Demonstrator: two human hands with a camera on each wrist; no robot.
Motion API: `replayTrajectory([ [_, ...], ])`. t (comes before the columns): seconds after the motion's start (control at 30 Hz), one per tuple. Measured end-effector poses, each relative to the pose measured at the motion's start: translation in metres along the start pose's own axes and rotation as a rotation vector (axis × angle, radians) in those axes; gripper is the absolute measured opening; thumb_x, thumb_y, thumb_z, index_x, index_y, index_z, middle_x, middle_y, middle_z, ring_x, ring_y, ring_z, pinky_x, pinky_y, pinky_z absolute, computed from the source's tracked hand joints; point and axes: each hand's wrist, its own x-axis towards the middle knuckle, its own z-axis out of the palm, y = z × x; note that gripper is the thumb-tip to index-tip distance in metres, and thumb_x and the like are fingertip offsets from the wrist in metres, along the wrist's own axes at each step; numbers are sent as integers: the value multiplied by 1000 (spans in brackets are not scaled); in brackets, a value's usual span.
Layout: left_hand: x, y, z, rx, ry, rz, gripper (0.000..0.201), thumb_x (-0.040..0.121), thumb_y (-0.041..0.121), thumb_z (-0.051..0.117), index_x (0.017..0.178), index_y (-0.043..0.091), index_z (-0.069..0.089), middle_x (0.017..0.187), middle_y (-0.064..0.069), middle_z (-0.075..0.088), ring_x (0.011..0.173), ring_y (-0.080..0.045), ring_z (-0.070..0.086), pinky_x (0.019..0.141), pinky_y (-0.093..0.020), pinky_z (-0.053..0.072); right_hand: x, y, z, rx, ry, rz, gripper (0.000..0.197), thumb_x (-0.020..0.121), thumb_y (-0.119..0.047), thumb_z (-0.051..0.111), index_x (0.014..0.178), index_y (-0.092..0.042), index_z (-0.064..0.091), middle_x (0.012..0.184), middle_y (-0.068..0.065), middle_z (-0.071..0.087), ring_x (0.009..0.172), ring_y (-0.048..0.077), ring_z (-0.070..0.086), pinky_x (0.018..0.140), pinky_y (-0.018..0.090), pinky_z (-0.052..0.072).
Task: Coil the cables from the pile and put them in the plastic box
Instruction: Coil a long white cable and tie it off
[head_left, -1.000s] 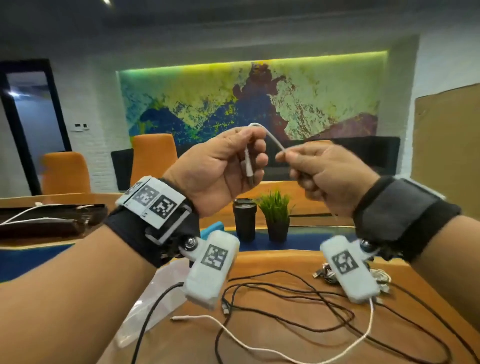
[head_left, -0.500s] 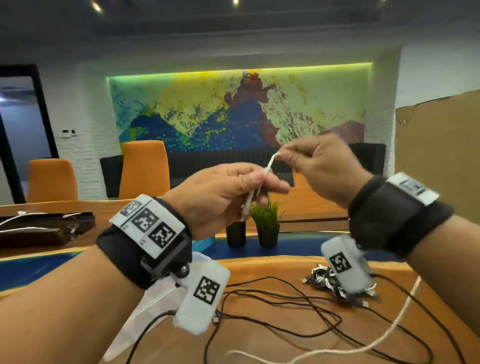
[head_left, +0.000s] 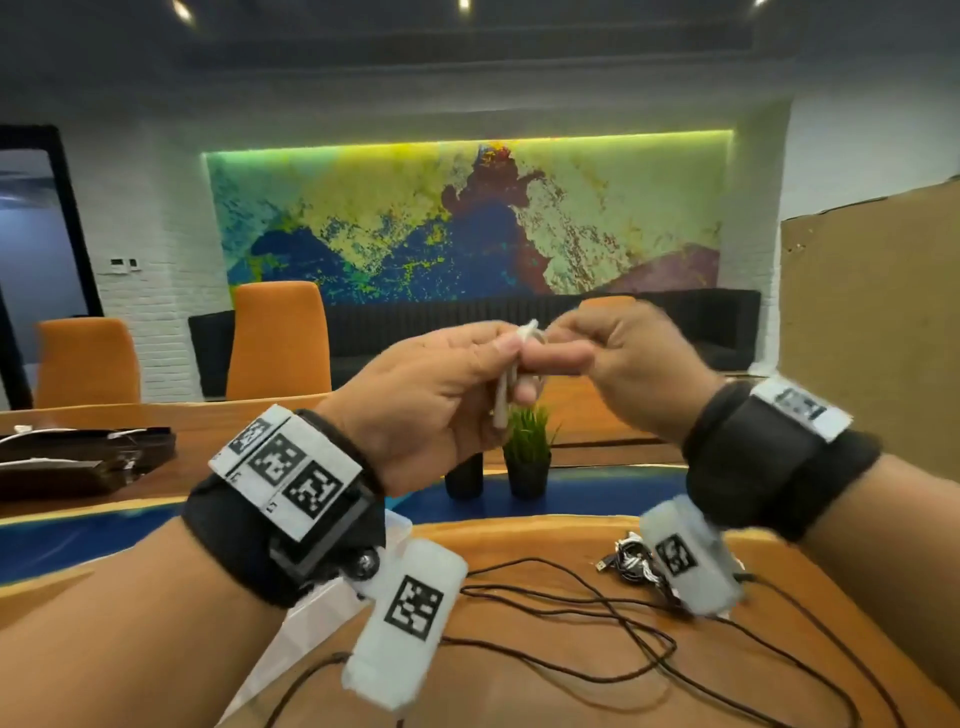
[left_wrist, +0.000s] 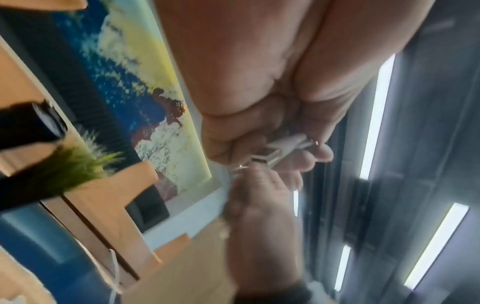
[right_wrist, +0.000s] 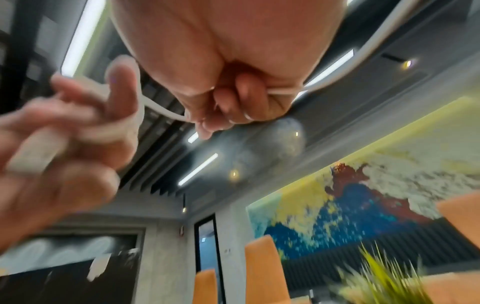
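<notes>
Both hands are raised in front of me above the wooden table (head_left: 519, 691). My left hand (head_left: 511, 358) grips the USB plug end of a white cable (head_left: 503, 402), seen close in the left wrist view (left_wrist: 275, 151). My right hand (head_left: 561, 343) pinches the same white cable (right_wrist: 166, 110) right beside the left fingers. One loop of it lies round a left finger (right_wrist: 122, 88). Black cables (head_left: 571, 597) trail over the table, and a tangled pile (head_left: 631, 561) lies below my right wrist. The clear plastic box (head_left: 397, 525) is mostly hidden behind my left wrist.
A black tumbler (head_left: 464, 480) and a small potted plant (head_left: 527, 452) stand behind the hands. A dark tray (head_left: 78, 462) holding white cables lies far left. Orange chairs (head_left: 278, 338) line the far side, and a cardboard sheet (head_left: 872, 338) stands at right.
My right hand has come down from above right to meet the left fingers, laying cable round them. The white cable's slack has lifted off the table.
</notes>
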Motion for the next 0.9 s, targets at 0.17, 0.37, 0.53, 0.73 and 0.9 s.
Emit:
replayTrajectory([
  [0.17, 5, -4, -6, 657, 229, 180, 26, 105, 19, 43, 87, 12, 61, 116, 5, 69, 105, 1, 64, 80, -21, 50, -32, -23, 16, -107, -348, -104, 20, 97, -25, 57, 86, -13, 68, 75, 8, 64, 69, 22, 58, 68, 42, 49],
  [0.37, -8, -21, -9, 347, 120, -49, 30, 104, 19, 40, 92, 7, 65, 115, -4, 73, 78, -21, 57, 72, -33, 37, 3, -22, -28, -57, -14, -169, 11, 92, -20, 64, 88, -16, 73, 76, -7, 66, 72, 8, 60, 68, 25, 51],
  [0.53, -15, -5, 8, -151, 35, -2, 39, 99, 25, 39, 79, 19, 72, 125, -14, 53, 70, -8, 50, 61, -27, 31, -13, 15, 23, 72, -11, 48, 17, 97, -18, 58, 91, -10, 71, 75, 3, 63, 67, 12, 55, 67, 34, 49],
  [0.73, -1, -23, -16, 816, 247, 154, 27, 106, 22, 41, 92, 12, 63, 111, 7, 71, 87, 4, 63, 71, -18, 47, -48, -18, 35, 15, -349, -104, 21, 98, -22, 57, 86, -11, 70, 71, -6, 59, 68, 6, 54, 63, 22, 44],
  [0.9, -6, -40, -24, 460, 196, -37, 33, 104, 24, 40, 86, 14, 66, 92, -26, 60, 75, -16, 53, 70, -30, 40, -18, -6, 1, -19, -67, -92, 15, 94, -19, 62, 86, -16, 74, 72, -3, 67, 69, 9, 59, 63, 26, 48],
])
